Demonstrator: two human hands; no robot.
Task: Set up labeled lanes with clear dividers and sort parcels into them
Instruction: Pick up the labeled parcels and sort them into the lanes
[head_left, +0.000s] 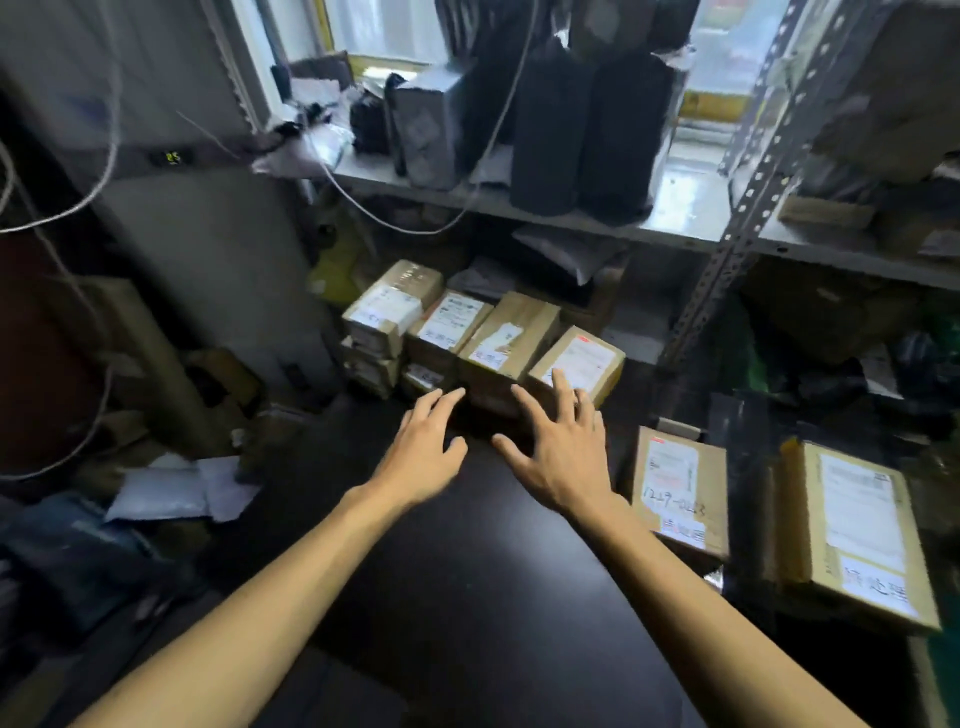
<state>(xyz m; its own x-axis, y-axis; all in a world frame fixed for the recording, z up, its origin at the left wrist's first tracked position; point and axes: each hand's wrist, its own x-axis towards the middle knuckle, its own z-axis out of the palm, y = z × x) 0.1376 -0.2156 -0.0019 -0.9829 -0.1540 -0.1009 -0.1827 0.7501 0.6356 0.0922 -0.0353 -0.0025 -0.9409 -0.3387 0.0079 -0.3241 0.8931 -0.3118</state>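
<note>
Head-camera view down onto a dark, glossy table (467, 597) in a cluttered parcel room.

Beyond the table's left edge and lower down: a blurred heap of white and dark poly mailers (161, 493).

Along the far edge: a tight row of four brown cardboard boxes with white shipping labels, side by side, apparently stacked on a lower layer of boxes. From the left: first box (387, 306), second box (449, 322), third box (506, 332), then fourth box (576, 361) at the right end, turned slightly askew.

Just in front of the row, the left hand (426, 447): open, fingers spread, empty, reaching toward the gap under the second and third boxes. Contact impossible to judge.

Beside it, the right hand (561, 457): also open and spread, holding nothing, with fingertips (558, 375) over the near edge of the fourth box's label. Touching or just above, impossible to say.

Near the right edge, well apart from the row: two larger flat parcels lying label-up, the handwritten-number box (680, 488) and the long box (857, 525). Between them, something dark, too dim to identify.

Above the row: a metal shelf (691, 208) carrying black-wrapped parcels (550, 130).

No clear dividers or lane labels visible anywhere.

Likely step: sorting, squaring up a lane of boxes along the far edge, with dividers and labels not yet set out. Probable next move: both palms against the sides of the fourth box, nudging it flush with the third. Care needed not to shift the layer beneath.
</note>
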